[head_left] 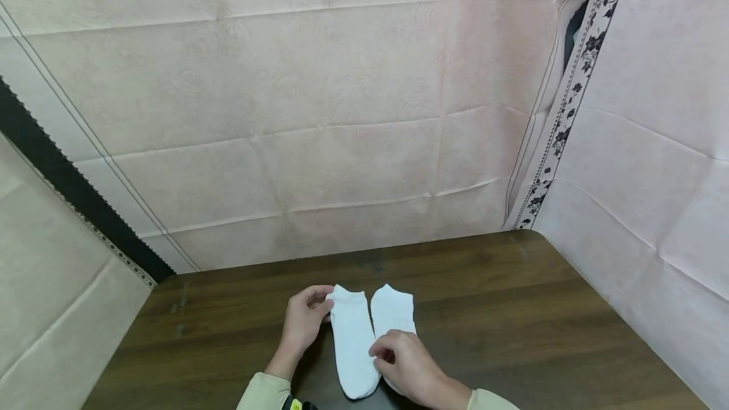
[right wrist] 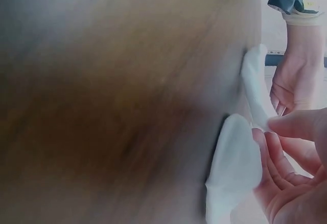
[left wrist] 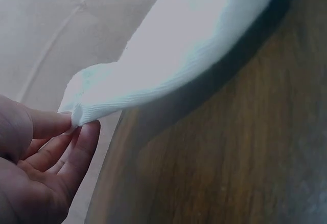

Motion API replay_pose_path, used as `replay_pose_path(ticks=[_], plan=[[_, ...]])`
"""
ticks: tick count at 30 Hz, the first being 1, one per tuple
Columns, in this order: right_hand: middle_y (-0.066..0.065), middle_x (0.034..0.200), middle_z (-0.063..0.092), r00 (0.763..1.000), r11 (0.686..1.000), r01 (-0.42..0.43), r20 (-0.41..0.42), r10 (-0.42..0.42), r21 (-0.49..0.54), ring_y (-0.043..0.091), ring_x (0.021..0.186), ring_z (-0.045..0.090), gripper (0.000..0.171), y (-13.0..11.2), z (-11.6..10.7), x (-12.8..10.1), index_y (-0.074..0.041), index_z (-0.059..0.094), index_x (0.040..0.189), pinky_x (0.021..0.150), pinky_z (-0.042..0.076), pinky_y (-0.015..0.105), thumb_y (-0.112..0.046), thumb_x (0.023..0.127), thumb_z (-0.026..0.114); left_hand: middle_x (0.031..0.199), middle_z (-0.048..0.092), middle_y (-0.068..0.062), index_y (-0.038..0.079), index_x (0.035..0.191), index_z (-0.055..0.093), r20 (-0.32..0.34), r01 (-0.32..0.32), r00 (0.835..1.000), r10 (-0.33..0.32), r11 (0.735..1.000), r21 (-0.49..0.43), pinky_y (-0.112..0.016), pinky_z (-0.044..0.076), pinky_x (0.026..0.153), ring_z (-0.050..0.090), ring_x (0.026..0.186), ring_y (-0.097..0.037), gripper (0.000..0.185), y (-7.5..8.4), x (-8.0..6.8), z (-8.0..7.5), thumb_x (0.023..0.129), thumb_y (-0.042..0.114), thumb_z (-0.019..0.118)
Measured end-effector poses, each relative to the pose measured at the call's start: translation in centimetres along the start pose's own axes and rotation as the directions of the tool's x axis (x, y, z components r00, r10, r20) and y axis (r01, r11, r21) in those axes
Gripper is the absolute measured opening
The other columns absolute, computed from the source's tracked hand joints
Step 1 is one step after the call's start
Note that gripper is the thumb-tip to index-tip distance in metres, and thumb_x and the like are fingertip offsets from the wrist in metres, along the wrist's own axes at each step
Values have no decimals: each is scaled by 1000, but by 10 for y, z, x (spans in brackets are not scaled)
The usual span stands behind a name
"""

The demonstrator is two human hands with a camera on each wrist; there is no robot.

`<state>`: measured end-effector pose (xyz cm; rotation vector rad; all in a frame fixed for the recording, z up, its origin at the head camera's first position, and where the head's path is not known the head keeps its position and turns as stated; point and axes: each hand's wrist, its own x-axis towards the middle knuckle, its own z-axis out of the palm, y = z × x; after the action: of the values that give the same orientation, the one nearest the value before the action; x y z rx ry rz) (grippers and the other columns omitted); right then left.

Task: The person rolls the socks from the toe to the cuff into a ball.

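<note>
Two white ankle socks lie side by side on the wooden table, cuffs away from me. The left sock has its cuff corner pinched between thumb and fingers of my left hand; the left wrist view shows that pinch on the sock clearly. Across the right sock reaches my right hand, hiding part of its foot. In the right wrist view, this hand's thumb and fingertips pinch the edge of the farther sock, while the nearer sock lies beside the fingers.
The brown wood-grain table extends to both sides of the socks. Pale creased sheeting hangs behind it, with another sheet along the right side. A wrist strap with a dark device sits on the left wrist.
</note>
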<state>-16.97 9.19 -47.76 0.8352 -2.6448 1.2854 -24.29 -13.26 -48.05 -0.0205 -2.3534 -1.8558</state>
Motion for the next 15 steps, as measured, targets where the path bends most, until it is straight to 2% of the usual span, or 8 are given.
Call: replay_pose_path(ticks=[3, 9, 15], plan=[[-13, 77, 59, 1000, 1000, 1, -25, 0, 18, -1, 71, 55, 16, 1, -3, -1, -10, 76, 86, 65, 50, 21, 5, 82, 71, 108, 68, -17, -2, 113, 71, 16, -2, 1000, 3, 1000, -26, -34, 59, 69, 66, 85, -22, 20, 3, 0, 2, 93, -5, 67], [-8, 82, 62, 999, 993, -51, -12, 53, 105, 1, 71, 58, 16, 4, -7, -4, -8, 76, 88, 65, 52, 21, 7, 85, 72, 114, 67, -18, -1, 117, 70, 56, 17, 998, -13, 997, -80, -34, 59, 71, 68, 87, -23, 23, 10, -1, 6, 94, -2, 67], [-4, 83, 66, 998, 990, -44, -42, 50, 135, 3, 72, 60, 19, 6, -12, -7, -7, 76, 88, 64, 53, 22, 11, 83, 70, 118, 65, -18, -1, 120, 69, 82, 26, 996, -18, 995, -100, -38, 59, 73, 68, 87, -23, 26, 14, -2, 10, 94, -1, 67]])
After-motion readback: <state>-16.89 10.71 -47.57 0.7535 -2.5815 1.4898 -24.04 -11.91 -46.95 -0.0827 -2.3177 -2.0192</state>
